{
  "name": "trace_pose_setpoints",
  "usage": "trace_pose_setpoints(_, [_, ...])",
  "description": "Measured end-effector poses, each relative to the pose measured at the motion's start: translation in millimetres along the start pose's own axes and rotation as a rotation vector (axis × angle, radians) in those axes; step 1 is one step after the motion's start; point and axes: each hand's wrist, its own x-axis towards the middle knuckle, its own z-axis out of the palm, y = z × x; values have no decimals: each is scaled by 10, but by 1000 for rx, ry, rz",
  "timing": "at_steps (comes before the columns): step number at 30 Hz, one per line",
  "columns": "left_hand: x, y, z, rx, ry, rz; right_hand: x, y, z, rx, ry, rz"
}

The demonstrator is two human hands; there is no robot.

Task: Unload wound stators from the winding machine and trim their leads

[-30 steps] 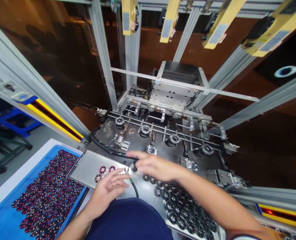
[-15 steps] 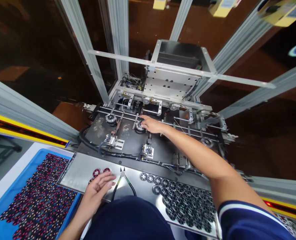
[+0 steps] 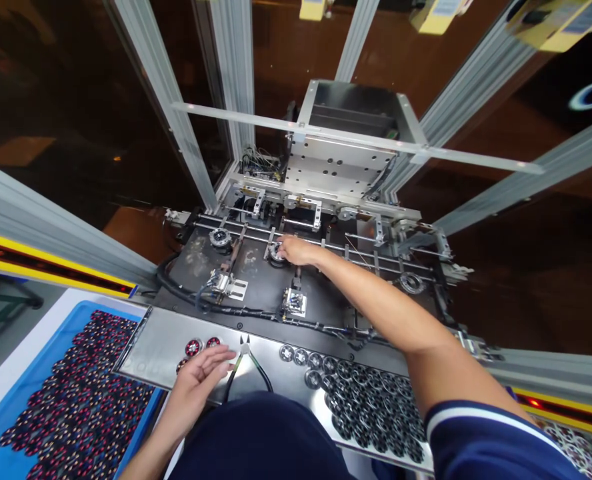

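My right hand (image 3: 296,251) reaches out to the middle round fixture (image 3: 277,255) on the dark machine plate. Its fingers are curled down at the fixture's right edge, and whatever they pinch is hidden beneath them. My left hand (image 3: 199,373) is over the metal shelf, fingers stretched out and apart, holding nothing. Beside its fingers lie a few small round parts with red windings (image 3: 193,347). Just to its right a pair of side cutters (image 3: 246,348) rests on the shelf, jaws pointing away from me.
Many dark round parts (image 3: 376,407) cover the shelf's right side. A blue tray (image 3: 71,327) at left holds many red-and-black parts. Two more round fixtures (image 3: 221,240) flank the middle one. Metal rods, clamps and cables (image 3: 241,311) cross the plate; yellow-edged bars (image 3: 56,263) stand at the sides.
My right hand's fingers, earlier stretched out over the middle fixture, have curled in and down onto it. My left hand has barely moved.
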Motion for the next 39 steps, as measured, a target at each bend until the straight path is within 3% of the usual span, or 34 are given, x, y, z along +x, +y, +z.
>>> trace_pose_setpoints(6, [-38, 15, -34, 11, 11, 31, -353, -120, -21, -94, 146, -23])
trace_pose_setpoints(10, [-64, 1, -137, 11, 32, 27, -610, -141, 36, -143, 117, -99])
trace_pose_setpoints(16, [-122, -46, -66, 30, 11, 63, -638, -224, 27, -195, 139, -105])
trace_pose_setpoints(19, [-188, -90, -48, 62, -40, 74, -788, -390, -82, -190, 241, -56])
trace_pose_setpoints(22, [-265, -160, -97, 107, -78, 41, -1247, -624, -75, -147, 472, -39])
trace_pose_setpoints(24, [-306, -210, -130, 137, -91, 6, -1707, -799, 109, -74, 709, -96])
trace_pose_setpoints(26, [-328, -254, -137, 162, -107, -27, -2223, -973, 469, 3, 843, -110])
trace_pose_setpoints(28, [-330, -288, -108, 180, -132, -51, -2724, -1131, 959, 57, 842, -28])
trace_pose_setpoints(31, [-300, -322, -6, 199, -183, -77, -3315, -1333, 1707, 63, 748, 206])
trace_pose_setpoints(33, [-272, -331, 86, 212, -221, -90, -3549, -1449, 2077, 62, 709, 321])
trace_pose_setpoints(35, [-251, -327, 181, 227, -262, -100, -3649, -1540, 2309, 60, 679, 416])
trace_pose_setpoints(39, [-258, -288, 332, 260, -324, -99, -3586, -1631, 2483, 60, 625, 511])
